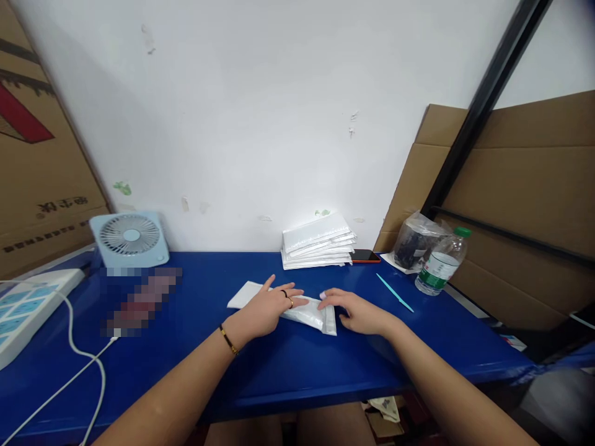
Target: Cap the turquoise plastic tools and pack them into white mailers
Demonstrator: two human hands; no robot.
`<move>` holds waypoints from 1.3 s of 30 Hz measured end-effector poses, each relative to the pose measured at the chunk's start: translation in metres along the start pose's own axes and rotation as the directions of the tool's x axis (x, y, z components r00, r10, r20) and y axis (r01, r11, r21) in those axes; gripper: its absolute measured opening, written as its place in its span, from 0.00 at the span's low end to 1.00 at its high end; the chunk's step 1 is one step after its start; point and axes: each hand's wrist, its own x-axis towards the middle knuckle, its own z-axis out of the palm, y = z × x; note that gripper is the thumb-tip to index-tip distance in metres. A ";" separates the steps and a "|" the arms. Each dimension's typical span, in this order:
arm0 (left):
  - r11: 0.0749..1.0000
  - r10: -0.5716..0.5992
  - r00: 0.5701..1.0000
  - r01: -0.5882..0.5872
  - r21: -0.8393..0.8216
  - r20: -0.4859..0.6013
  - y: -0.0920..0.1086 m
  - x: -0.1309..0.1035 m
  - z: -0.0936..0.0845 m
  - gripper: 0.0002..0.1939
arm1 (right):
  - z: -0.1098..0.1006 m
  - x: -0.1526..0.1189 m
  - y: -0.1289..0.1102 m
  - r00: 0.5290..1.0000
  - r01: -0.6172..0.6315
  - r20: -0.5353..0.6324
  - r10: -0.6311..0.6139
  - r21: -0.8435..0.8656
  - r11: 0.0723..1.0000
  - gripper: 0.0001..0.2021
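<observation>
Head view: a white packet lies central on the blue table. My left hand spreads across it, likely to steady it; my right hand curls at its right end, whether pinching I cannot tell. A packet stack sits far behind.

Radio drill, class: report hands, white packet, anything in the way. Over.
Left hand on packet. Right hand at packet's right end, grip unclear. Packet on table. Stack behind, turquoise stick to the right, both apart.
</observation>
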 end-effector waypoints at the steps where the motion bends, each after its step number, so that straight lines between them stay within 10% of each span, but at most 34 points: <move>1: 0.998 -0.064 0.998 0.065 0.026 -0.029 0.002 -0.005 0.001 0.36 | 0.006 -0.004 -0.003 1.000 -0.003 0.014 0.003 -0.005 1.000 0.24; 7: 0.954 -0.236 0.966 0.209 -0.216 -0.106 0.037 -0.049 0.004 0.21 | 0.043 -0.021 -0.035 0.997 0.072 0.015 -0.072 -0.002 0.997 0.10; 11: 0.922 -0.326 0.931 0.275 -0.273 -0.162 0.065 -0.063 0.015 0.28 | 0.053 -0.024 -0.043 0.989 0.109 -0.092 -0.119 -0.098 0.989 0.08; 16: 0.896 -0.397 0.890 0.322 -0.306 -0.224 0.081 -0.060 0.029 0.07 | 0.049 -0.022 -0.056 0.980 0.115 -0.138 -0.140 -0.177 0.977 0.08; 22: 0.618 -0.614 0.774 0.349 -0.704 -0.154 0.077 -0.057 0.037 0.14 | 0.056 -0.022 -0.063 0.881 0.119 -0.372 -0.294 -0.426 0.897 0.06; 30: 0.323 -0.646 0.762 0.217 -0.921 -0.047 0.074 -0.054 0.029 0.14 | 0.065 -0.005 -0.064 0.866 0.190 -0.232 -0.442 -0.665 0.722 0.12; 33: 0.336 -0.765 0.582 -0.002 -0.942 -0.274 0.069 -0.067 0.024 0.17 | 0.041 0.024 -0.064 0.825 0.137 -0.423 -0.375 -0.494 0.859 0.09; 36: 0.343 -0.829 0.453 -0.053 -0.938 -0.329 0.059 -0.083 0.024 0.21 | 0.022 0.077 -0.060 0.696 0.008 -0.718 -0.025 -0.027 1.000 0.09; 39: 0.314 -0.856 0.422 -0.037 -0.949 -0.300 0.052 -0.092 0.029 0.21 | 0.028 0.151 -0.051 0.671 0.070 -0.597 0.439 0.641 0.765 0.11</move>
